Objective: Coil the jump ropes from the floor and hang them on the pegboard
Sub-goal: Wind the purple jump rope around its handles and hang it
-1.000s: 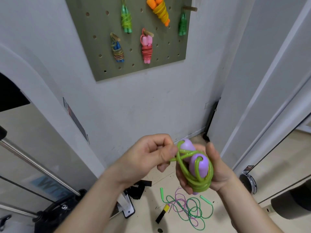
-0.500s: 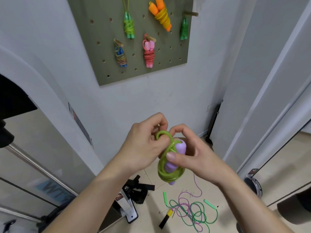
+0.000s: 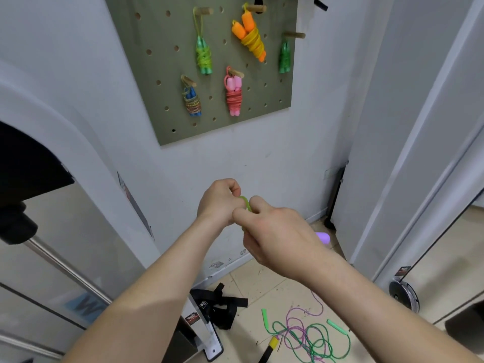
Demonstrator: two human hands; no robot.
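Left hand and right hand bare — both forearms bare too.

Mostly hidden behind right hand: green rope coil, only purple handle tip showing.

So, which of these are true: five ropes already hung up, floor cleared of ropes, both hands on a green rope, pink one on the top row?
1. Five coiled ropes hang on the pegboard. True.
2. The floor is cleared of ropes. False: a tangle of green and purple rope lies there.
3. The left hand and right hand both hold the lime-green rope. True.
4. The pink rope hangs on the top row. False: it hangs lower down, level with the blue rope.
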